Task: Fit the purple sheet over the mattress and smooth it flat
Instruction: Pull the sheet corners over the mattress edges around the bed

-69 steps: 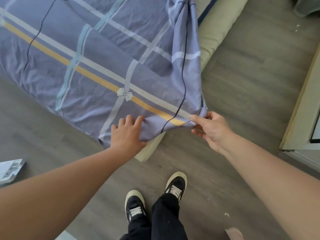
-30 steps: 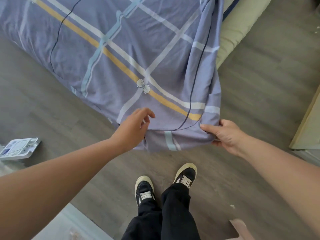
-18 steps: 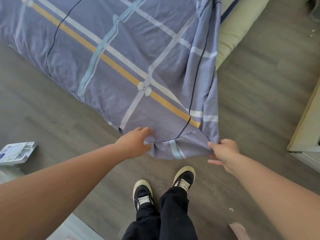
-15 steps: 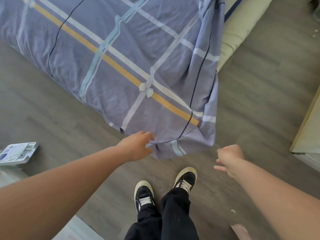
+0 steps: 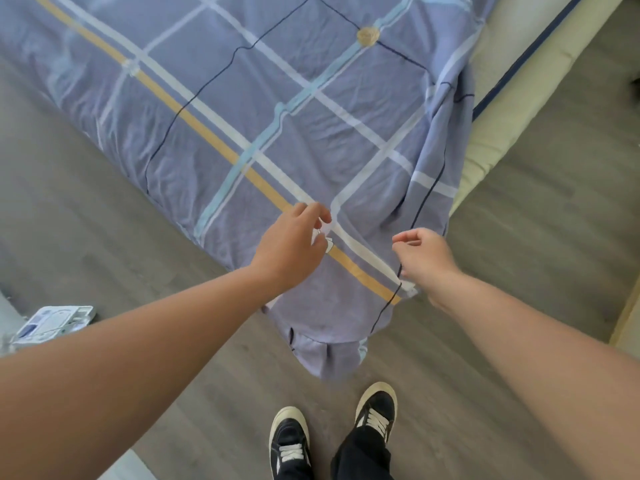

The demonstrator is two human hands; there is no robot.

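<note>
The purple plaid sheet [image 5: 263, 98] covers the low mattress [image 5: 491, 140], whose cream side with navy piping shows bare on the right. The sheet's near corner [image 5: 329, 355] hangs over the mattress corner down to the floor. A loose fold of sheet runs along the right edge [image 5: 436, 150]. My left hand [image 5: 291, 244] hovers over the sheet by the yellow stripe, fingers loosely apart and holding nothing. My right hand [image 5: 422, 258] is just right of it above the corner, fingers curled in with nothing visible in them.
Grey wood floor surrounds the mattress. A flat white device [image 5: 52, 320] lies on the floor at the left. My two dark shoes [image 5: 375, 410] stand just in front of the hanging corner. A cream furniture edge [image 5: 627, 317] is at the far right.
Both hands pulled the sheet corner down over the mattress corner, then let go. They have since risen over the sheet top, and the view has shifted so the corner sits lower.
</note>
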